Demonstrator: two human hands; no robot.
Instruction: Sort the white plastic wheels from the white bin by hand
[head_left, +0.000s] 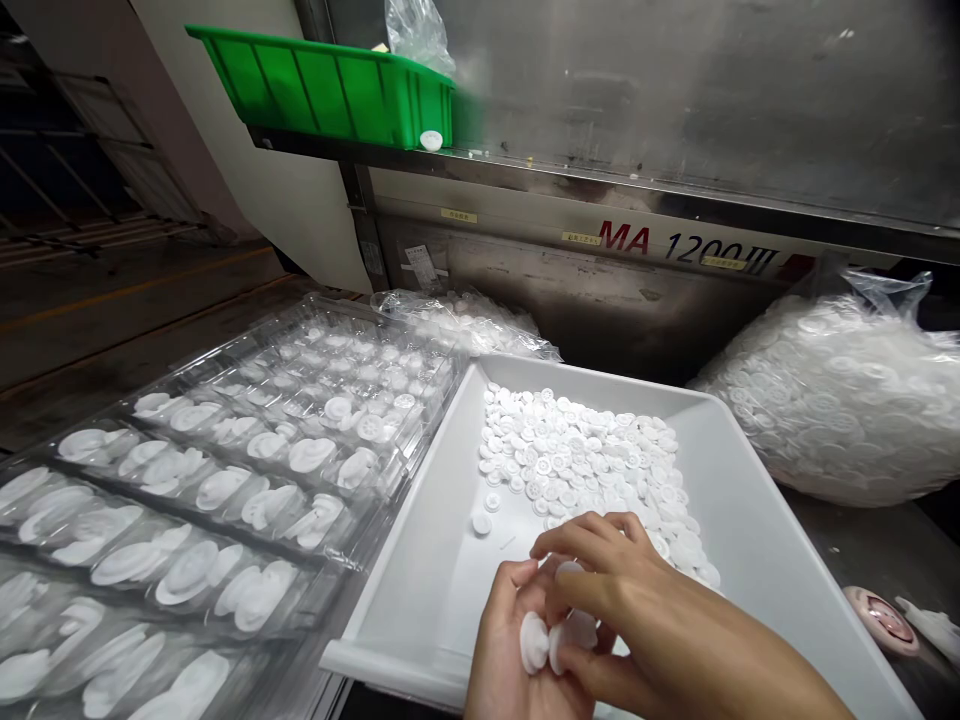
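Observation:
Over the near part of a light grey bin (420, 560), my left hand (499, 650) is cupped palm up with a few small round white plastic caps (534, 643) in it. My right hand (600, 590) reaches across from the right, its fingers bent around a white cap (574, 640) above the left palm; some of the caps are hidden by those fingers. Many loose white caps (570, 450) lie heaped in the bin's far and right part. Left of the bin, clear plastic trays (247, 470) hold more white pieces in their compartments.
A bulging clear bag of white caps (847, 400) stands right of the bin, and another bag (480, 325) lies behind it. A green crate (322, 95) sits on the machine ledge beside a single white cap (431, 141). A round pinkish object (881, 620) lies at right.

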